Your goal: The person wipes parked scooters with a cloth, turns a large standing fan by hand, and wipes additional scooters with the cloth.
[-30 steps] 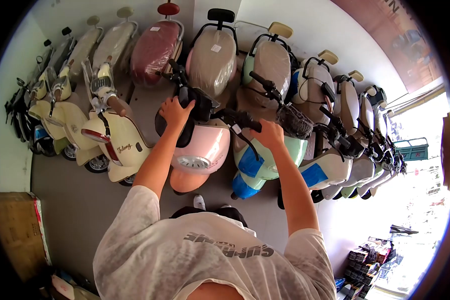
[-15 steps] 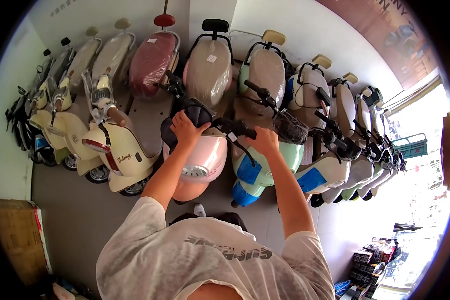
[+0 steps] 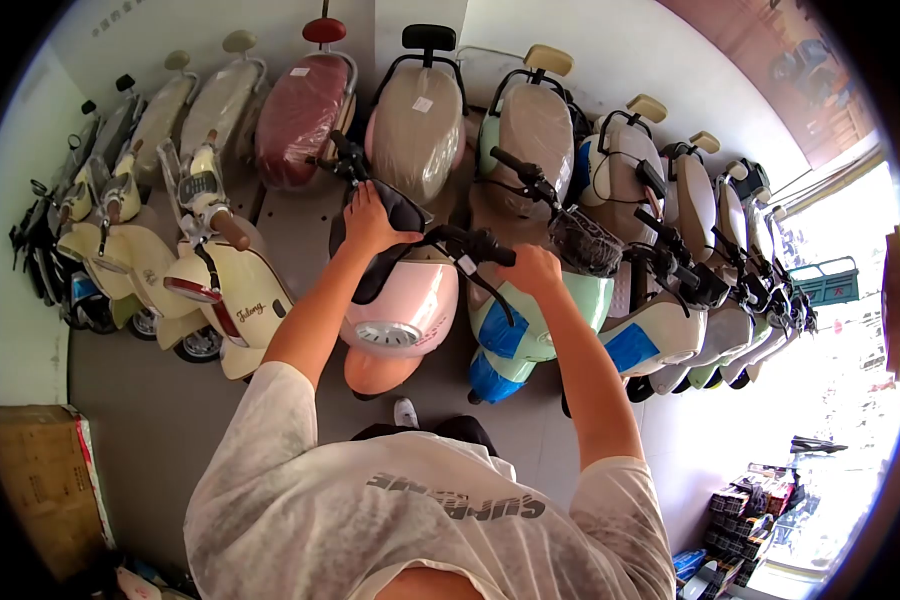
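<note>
A pink scooter stands in front of me, its nose pointing my way. My left hand lies over a soft-looking black panel at its handlebar, fingers stretched out and thumb spread to the right. What the fingertips touch at the far edge is partly hidden. On the right, my right hand is closed round the end of the black handlebar grip. Behind the bar is the scooter's plastic-wrapped seat.
Close on the right stands a mint-green scooter with blue film and a wire basket. Cream scooters line the left side. A cardboard box sits at lower left, and stacked boxes lie at lower right.
My left hand has flattened out over the black panel, which now looks longer and hangs lower at the left. The right hand stays on the grip. The view has shifted slightly.
</note>
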{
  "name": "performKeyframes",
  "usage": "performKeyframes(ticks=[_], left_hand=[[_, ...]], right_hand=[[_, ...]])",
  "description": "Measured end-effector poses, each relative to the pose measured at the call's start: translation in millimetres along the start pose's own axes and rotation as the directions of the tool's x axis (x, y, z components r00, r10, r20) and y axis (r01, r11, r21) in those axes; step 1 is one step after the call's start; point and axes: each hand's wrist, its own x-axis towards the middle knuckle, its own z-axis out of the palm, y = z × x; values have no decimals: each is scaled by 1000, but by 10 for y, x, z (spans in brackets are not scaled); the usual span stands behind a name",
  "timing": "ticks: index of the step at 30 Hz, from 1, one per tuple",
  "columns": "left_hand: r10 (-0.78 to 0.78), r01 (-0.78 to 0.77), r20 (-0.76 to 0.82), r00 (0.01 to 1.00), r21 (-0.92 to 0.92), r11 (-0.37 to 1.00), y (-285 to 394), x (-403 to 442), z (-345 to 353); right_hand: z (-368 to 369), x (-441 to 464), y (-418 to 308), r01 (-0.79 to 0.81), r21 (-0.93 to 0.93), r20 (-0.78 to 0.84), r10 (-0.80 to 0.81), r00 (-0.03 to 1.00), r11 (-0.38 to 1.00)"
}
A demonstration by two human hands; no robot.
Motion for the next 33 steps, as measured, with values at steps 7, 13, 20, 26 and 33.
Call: performKeyframes(ticks=[7,13,20,26,33], left_hand=[[76,-78,31,997,95,992,242,-58,-182],[146,-178,-221,964,-134,975,-132,-92,342],[-53,141,165,985,-586,798,-737,-241,657],[-3,-26,-169,986,-170,985,-565,-769,1008],[-53,27,-191,980,-138,990,-613,-1038,960]], right_hand=[[-25,168,-59,-78,-115,204,101,974,990],[-12,161,-45,-63,-93,178,79,981,994],[9,174,-50,-68,-102,164,84,983,992],[-65,128,-120,-108,-143,179,133,975,984],[-77,127,-163,-116,-166,169,144,975,979]])
